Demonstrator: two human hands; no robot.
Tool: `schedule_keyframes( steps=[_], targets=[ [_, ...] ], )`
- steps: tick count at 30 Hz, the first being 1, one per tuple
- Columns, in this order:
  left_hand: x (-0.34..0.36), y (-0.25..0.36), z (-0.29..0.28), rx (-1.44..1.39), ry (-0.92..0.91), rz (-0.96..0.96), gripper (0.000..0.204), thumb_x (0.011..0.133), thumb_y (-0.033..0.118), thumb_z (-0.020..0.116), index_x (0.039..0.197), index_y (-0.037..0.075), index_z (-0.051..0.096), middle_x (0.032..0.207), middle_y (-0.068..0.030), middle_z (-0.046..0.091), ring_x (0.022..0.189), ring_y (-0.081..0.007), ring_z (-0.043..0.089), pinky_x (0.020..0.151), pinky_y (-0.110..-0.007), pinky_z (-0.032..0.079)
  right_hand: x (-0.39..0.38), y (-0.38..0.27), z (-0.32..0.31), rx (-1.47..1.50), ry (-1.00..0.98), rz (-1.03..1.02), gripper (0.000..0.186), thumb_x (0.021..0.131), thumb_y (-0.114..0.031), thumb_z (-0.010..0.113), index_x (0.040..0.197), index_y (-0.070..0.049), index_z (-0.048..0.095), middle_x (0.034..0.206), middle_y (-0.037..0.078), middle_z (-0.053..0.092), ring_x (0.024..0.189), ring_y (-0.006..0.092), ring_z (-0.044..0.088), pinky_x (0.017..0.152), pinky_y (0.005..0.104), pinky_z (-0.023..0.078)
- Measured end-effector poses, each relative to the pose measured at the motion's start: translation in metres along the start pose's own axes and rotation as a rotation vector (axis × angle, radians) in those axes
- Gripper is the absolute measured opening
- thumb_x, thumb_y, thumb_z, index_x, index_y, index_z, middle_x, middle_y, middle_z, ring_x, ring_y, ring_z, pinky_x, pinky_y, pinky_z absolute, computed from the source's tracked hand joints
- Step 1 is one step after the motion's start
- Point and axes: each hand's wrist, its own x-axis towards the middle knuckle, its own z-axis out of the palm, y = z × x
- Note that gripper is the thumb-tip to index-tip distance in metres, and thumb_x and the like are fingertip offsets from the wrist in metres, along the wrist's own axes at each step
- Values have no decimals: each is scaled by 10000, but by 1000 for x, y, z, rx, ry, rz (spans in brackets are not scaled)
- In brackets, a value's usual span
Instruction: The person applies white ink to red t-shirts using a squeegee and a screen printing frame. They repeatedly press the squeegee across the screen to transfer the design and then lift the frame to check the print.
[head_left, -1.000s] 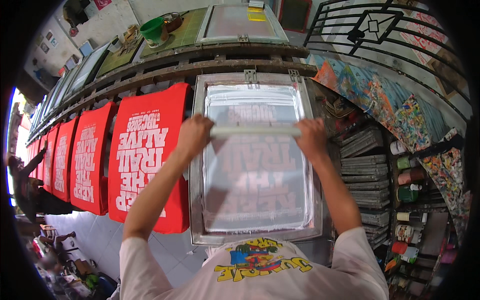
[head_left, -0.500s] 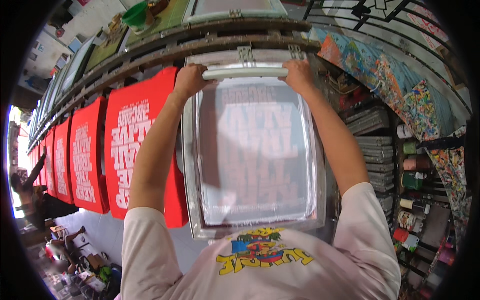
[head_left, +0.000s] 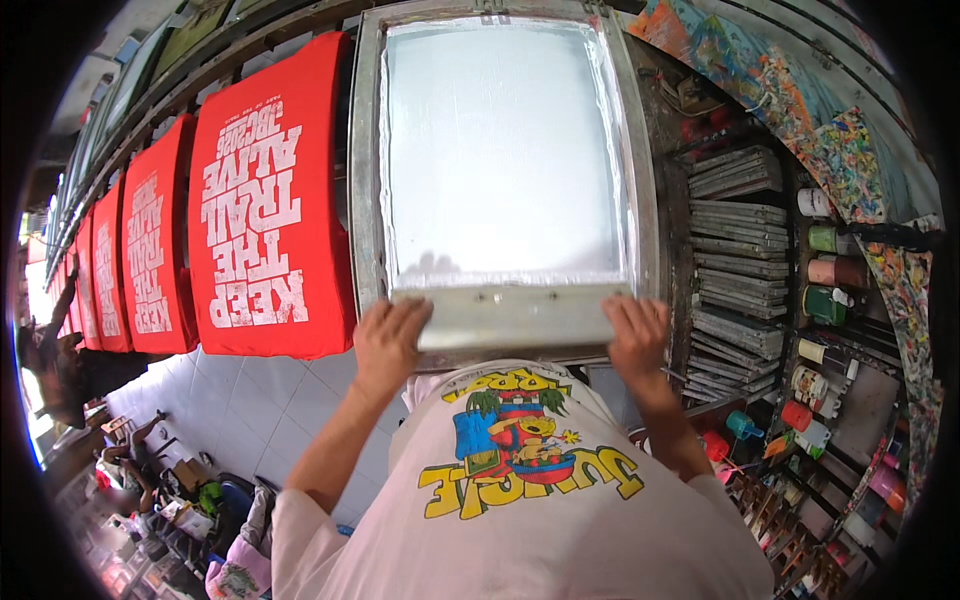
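A squeegee (head_left: 515, 318), wide and pale grey, lies across the near end of a screen-printing frame (head_left: 367, 170). My left hand (head_left: 388, 348) is closed on its left end, and my right hand (head_left: 638, 335) grips the right end. Beyond the squeegee stretches the mesh (head_left: 500, 150), evenly bright white inside a taped border, with a hand's shadow at its lower left. Whatever lies beneath the screen is hidden. The frame's far edge meets metal hinge clamps (head_left: 490, 6) at the top of the view.
Red shirts (head_left: 318, 110) with white lettering lie in a row on the left. Stacked grey bars (head_left: 738, 240) and shelves of tubs (head_left: 825, 272) stand on the right, beside a paint-splattered sheet (head_left: 850, 165). Another person (head_left: 50, 345) is at the far left.
Both hands have drawn the squeegee from the far end of the screen to the near end. The mesh, earlier see-through with lettering below, now looks solid white. The view has shifted nearer.
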Motion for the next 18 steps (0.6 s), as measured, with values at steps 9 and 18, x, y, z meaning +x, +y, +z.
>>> schedule_keyframes(
  steps=[9,18],
  targets=[
    [5,17,-37,-47,-111,-55,527,554,136,835,1074,99,757,1025,-7,728,840,-255,612,775,-371,530,13,-5,-38,44,-151,15,274,704,46,671,933,-101,704,923,23,671,909,244,644,892,416,416],
    [-42,13,0,97,93,15,443,620,113,789,1062,114,765,1026,8,732,845,-229,614,703,-360,503,-44,-10,10,-9,10,11,360,772,39,579,1058,-111,739,971,43,676,970,244,634,902,400,448]
  ],
)
